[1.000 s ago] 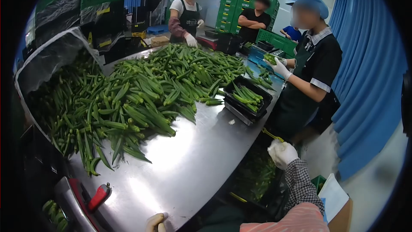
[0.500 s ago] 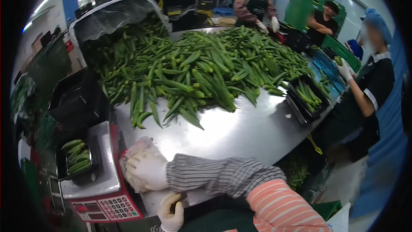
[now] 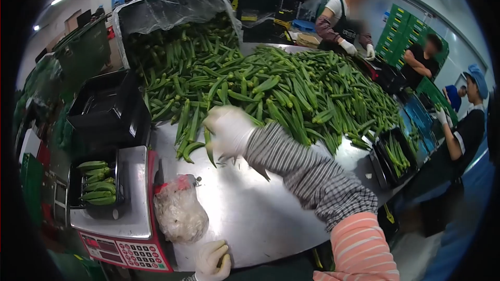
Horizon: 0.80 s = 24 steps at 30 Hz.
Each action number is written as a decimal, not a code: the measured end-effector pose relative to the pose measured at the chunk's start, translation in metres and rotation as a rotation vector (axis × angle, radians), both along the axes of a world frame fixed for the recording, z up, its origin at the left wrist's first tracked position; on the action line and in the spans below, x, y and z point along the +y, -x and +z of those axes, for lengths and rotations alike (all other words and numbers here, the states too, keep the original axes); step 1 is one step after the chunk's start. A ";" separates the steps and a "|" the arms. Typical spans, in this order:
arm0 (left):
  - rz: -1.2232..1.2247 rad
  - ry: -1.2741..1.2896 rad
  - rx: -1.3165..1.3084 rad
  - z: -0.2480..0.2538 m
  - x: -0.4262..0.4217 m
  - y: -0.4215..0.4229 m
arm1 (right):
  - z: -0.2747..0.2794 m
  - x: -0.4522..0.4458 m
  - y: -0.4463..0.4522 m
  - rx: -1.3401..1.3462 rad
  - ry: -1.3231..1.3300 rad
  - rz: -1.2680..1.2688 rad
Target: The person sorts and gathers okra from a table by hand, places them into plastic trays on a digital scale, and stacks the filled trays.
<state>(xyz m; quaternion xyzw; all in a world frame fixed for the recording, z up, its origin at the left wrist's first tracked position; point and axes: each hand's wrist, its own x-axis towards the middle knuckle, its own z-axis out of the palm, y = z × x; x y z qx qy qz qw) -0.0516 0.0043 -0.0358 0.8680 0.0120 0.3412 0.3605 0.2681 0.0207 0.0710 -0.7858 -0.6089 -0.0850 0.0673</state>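
Observation:
My right hand (image 3: 229, 131), in a white glove and smeared by motion, is at the near edge of a large heap of okra (image 3: 271, 86). Its fingers are too blurred to show whether they grip a pod. At the table's front edge is my left hand (image 3: 212, 261), also gloved; its fingers are loosely curled, with a gap to the thumb and nothing visible in it. Between the hands lies a crumpled clear plastic bag (image 3: 181, 213) with some red on it. To its left, a red-sided digital scale (image 3: 136, 187) carries a black tray (image 3: 76, 200) with several okra pods (image 3: 99, 182).
Stacked black trays (image 3: 107, 109) stand behind the scale. A plastic-lined crate (image 3: 117, 36) lies tipped, okra spilling onto the metal table (image 3: 250, 213). Another black tray (image 3: 383, 164) with okra sits at the right. Co-workers stand at the far side and right, one with gloved hands (image 3: 349, 47) near the heap.
My right hand has left the plastic bag and moved up and right to the okra. My left hand stays low by the table edge. The view has shifted slightly.

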 end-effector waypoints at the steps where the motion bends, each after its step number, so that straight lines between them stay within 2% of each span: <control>1: 0.009 0.013 0.008 -0.005 -0.001 0.002 | 0.014 0.000 -0.029 -0.005 0.080 -0.141; 4: 0.010 0.026 -0.016 -0.005 0.003 -0.002 | 0.023 0.012 -0.107 -0.073 0.089 -0.476; 8: 0.010 0.053 -0.008 -0.003 0.009 -0.006 | 0.022 0.042 -0.154 0.143 0.416 -0.609; 9: 0.011 0.057 -0.001 -0.003 0.010 -0.007 | 0.017 0.046 -0.157 0.255 0.400 -0.626; 10: 0.008 0.062 0.005 -0.004 0.011 -0.007 | 0.012 0.052 -0.159 0.257 0.396 -0.641; 16: 0.024 0.091 0.063 -0.007 0.009 -0.006 | 0.012 0.043 -0.140 0.261 0.476 -0.629; 18: 0.023 0.087 0.061 -0.002 0.009 -0.007 | 0.003 0.034 -0.130 0.151 0.517 -0.563; 22: 0.026 0.072 0.036 0.003 0.005 -0.006 | 0.003 -0.012 -0.091 0.123 0.586 -0.440; 24: 0.030 0.069 0.017 0.004 0.002 -0.005 | -0.013 -0.044 -0.075 0.116 0.492 -0.343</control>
